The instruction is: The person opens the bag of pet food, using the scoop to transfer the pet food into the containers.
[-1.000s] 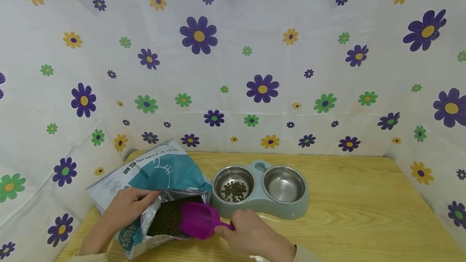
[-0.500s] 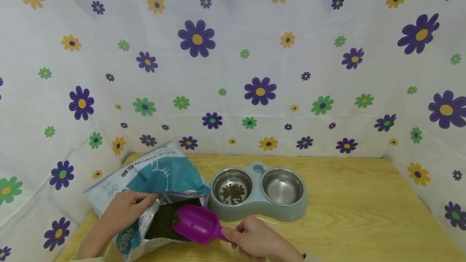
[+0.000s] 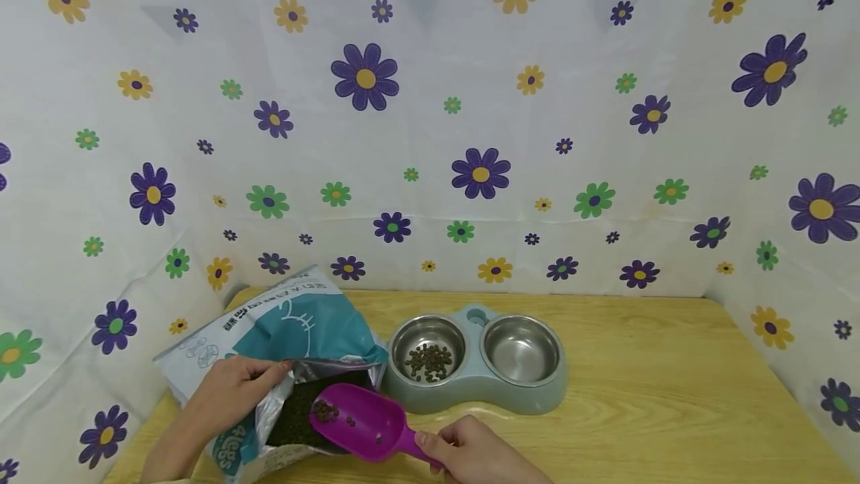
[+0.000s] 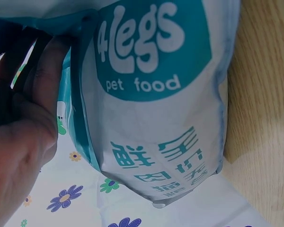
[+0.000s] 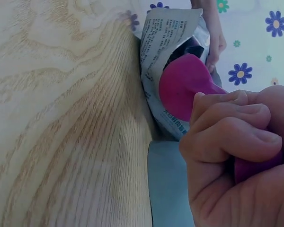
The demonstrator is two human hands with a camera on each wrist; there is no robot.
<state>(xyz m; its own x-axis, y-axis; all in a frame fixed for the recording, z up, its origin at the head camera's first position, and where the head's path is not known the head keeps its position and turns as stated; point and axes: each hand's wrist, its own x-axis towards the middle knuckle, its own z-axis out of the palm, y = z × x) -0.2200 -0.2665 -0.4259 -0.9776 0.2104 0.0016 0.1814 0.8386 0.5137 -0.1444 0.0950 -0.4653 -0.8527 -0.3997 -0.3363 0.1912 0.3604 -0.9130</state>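
Observation:
A bag of dry pet food (image 3: pixel 289 327) lies on its side at the left, its mouth toward me and brown kibble visible inside. My left hand (image 3: pixel 231 391) grips the upper edge of that mouth; in the left wrist view the fingers curl at the bag's teal edge. My right hand (image 3: pixel 473 450) holds a magenta scoop (image 3: pixel 369 424) by the handle, fingers wrapped round it in the right wrist view. The scoop's front overlaps the bag opening, with a small heap of kibble near its lip and a few loose pieces farther back.
Right of the bag stands a blue-grey double feeder (image 3: pixel 473 391) with two steel bowls. Some kibble lies in the left bowl (image 3: pixel 401 346); the right bowl (image 3: pixel 520 353) shows bare metal. Behind the wooden table (image 3: pixel 638 394) hangs a flower-print curtain (image 3: pixel 430 118).
The scoop has drawn back a little toward me and tipped level, so its inside and the kibble in it now show. My left hand stays on the bag.

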